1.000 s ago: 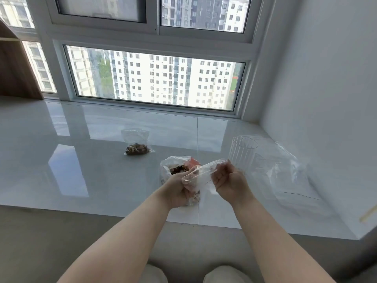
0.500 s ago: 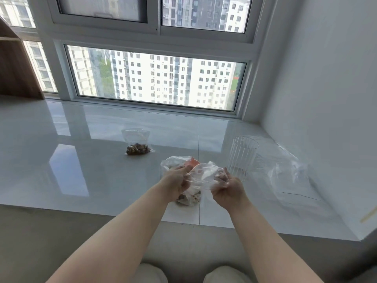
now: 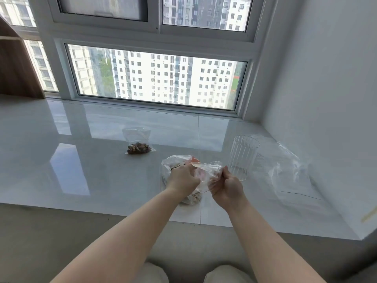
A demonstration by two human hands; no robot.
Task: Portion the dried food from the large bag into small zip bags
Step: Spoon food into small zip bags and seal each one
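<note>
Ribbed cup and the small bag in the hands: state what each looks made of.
Ribbed cup: clear glass or hard plastic, glossy; the sill shows through its fluted wall, and the look cannot settle which. Small bag, held by the left hand and right hand: thin, soft clear plastic film that crumples and wrinkles.

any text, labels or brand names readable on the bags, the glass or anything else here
None can be read. The small clear zip bag held by the left hand and right hand, the filled small zip bag, the large crinkled plastic bag and the ribbed clear glass show no print.
</note>
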